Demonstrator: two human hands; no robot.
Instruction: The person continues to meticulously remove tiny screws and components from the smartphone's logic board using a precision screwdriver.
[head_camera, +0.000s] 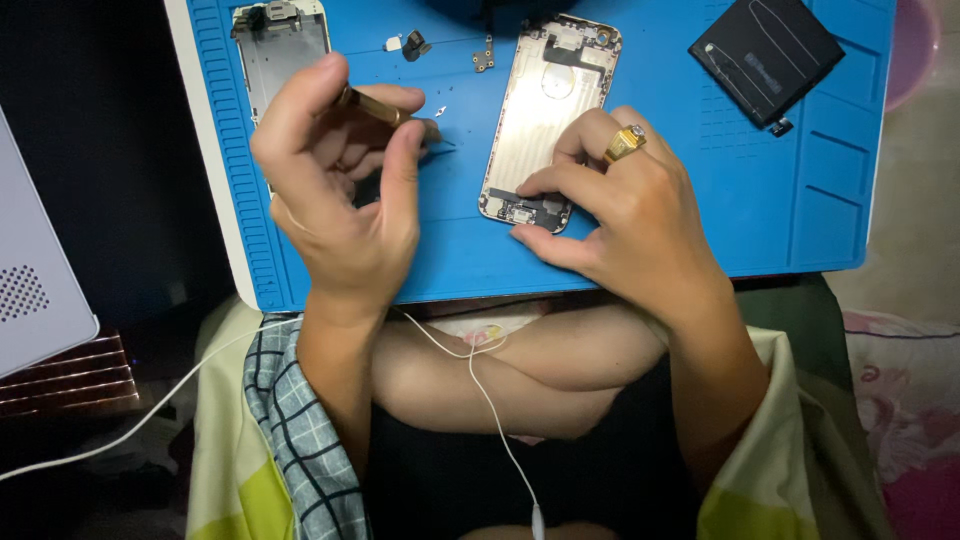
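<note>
At centre left of the frame, the left hand (340, 190) pinches a gold-handled tool (385, 108), fingers curled. The right hand (620, 215), wearing one gold ring (625, 142), presses its fingertips on the lower end of one opened phone housing (545, 110) at upper centre on the blue mat (640, 250). One black battery (765, 55) lies upper right, one screen assembly (280, 50) upper left.

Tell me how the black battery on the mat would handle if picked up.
The battery looks thin and flat, so probably light and hard to pinch off the blue mat. Its soft wrapped skin suggests it could bend or puncture. Flat, so unlikely to roll.
</note>
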